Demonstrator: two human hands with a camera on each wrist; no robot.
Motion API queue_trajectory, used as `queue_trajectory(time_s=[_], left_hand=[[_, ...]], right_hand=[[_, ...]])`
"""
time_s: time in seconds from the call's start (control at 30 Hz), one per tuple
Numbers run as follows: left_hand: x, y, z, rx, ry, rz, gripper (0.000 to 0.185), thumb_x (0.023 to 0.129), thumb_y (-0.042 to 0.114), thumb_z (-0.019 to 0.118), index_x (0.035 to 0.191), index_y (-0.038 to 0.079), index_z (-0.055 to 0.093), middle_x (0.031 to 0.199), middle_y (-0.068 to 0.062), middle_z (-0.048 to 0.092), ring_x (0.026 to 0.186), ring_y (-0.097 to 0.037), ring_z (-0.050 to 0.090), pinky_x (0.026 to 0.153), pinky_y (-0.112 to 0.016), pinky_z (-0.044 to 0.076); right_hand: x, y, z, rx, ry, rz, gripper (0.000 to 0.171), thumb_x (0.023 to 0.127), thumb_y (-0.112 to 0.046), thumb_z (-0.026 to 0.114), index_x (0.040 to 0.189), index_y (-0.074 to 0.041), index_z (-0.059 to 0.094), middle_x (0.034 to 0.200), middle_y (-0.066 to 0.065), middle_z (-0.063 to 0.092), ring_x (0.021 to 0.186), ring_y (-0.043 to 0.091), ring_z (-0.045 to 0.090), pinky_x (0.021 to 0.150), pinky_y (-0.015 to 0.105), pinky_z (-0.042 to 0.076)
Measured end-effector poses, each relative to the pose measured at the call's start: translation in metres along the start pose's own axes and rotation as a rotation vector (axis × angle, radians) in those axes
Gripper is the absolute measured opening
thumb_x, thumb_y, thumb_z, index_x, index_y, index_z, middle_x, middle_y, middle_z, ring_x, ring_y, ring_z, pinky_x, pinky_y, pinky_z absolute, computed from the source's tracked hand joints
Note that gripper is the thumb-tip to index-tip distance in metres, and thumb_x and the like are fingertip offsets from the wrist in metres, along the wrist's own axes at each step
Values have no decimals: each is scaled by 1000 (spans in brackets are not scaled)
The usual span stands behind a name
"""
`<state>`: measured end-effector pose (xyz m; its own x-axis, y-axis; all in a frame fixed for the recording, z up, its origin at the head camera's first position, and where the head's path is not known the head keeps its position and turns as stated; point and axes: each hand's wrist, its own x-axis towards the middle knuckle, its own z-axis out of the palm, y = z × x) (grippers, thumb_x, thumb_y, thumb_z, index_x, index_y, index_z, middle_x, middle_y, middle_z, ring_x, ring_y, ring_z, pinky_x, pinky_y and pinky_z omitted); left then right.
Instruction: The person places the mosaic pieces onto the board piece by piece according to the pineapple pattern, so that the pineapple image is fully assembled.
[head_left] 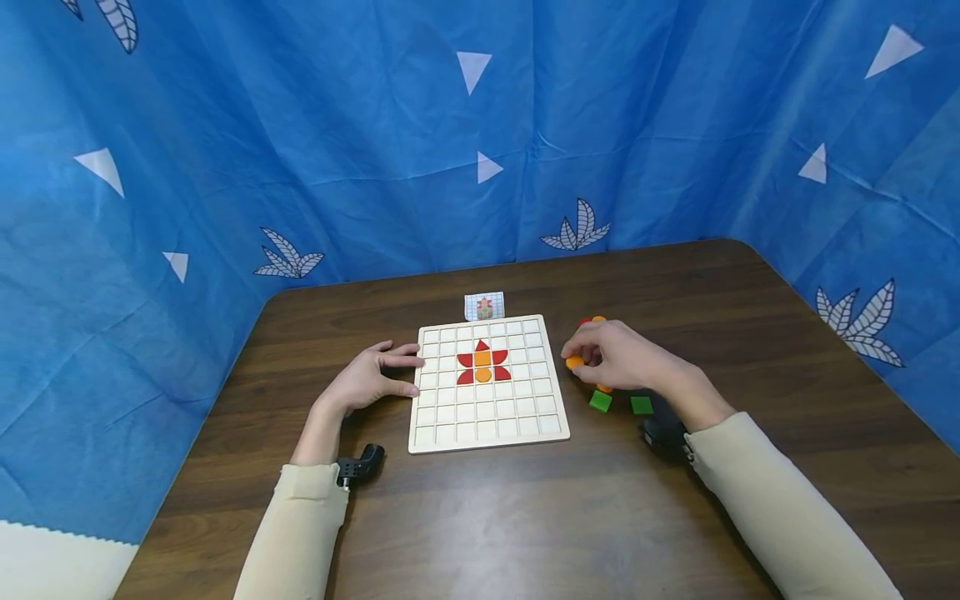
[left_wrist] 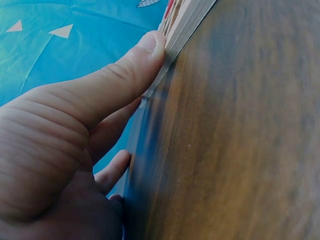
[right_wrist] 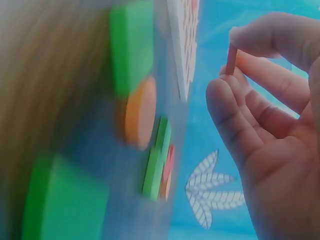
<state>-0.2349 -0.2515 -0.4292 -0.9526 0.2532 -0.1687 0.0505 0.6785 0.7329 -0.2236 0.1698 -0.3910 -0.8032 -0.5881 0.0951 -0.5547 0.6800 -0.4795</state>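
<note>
Orange tile (head_left: 574, 362) sits pinched in your right hand (head_left: 624, 358), apparently at the picking step, while your loosely extended left hand (head_left: 365, 377) touches the grid board (head_left: 525, 407) between both, so placement likely calls for careful alignment.

1 cream gridded square board (head_left: 487, 431), 1 printed paper card (head_left: 474, 306). On board: 1 red triangle (head_left: 482, 345), 4 red petal-shaped tiles (head_left: 501, 374), 1 orange square (head_left: 482, 358), 1 orange disc (head_left: 483, 375). 1 orange tile (head_left: 574, 362) in right hand (head_left: 618, 354). Tabletop (head_left: 487, 525): at least 4 green blocks (right_wrist: 132, 50), 2 loose orange pieces (head_left: 604, 388), 1 red piece (head_left: 585, 322).
</note>
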Motion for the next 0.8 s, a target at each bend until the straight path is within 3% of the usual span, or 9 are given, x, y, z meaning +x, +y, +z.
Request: queue_trajectory(time_s=[0.27,0.57,0.8], left_hand=[[-1,-1,0,3,-2,-1,48,64,41,85,110,36,71,140,18,49,147,-21,6,115,-59,8],[-1,-2,-1,13,3,3,48,64,42,85,110,36,71,139,19,49,147,-21,7,115,-59,9],[0,0,-2,26,-7,13,48,65,43,84,111,37,70,140,19,49,147,-22,7,114,-60,10]], right_hand=[[27,-25,19,79,-20,-16,26,80,-22,74,106,-17,72,91,-8,61,76,14,55,64,26,51],[63,-62,44,123,-57,-139,21,81,-21,72,102,-18,74,84,-11,61,72,10,56,63,23,50],[83,-87,62,83,-122,-186,20,82,-20,68,101,-16,74,79,-10,61,72,9,56,65,21,49]])
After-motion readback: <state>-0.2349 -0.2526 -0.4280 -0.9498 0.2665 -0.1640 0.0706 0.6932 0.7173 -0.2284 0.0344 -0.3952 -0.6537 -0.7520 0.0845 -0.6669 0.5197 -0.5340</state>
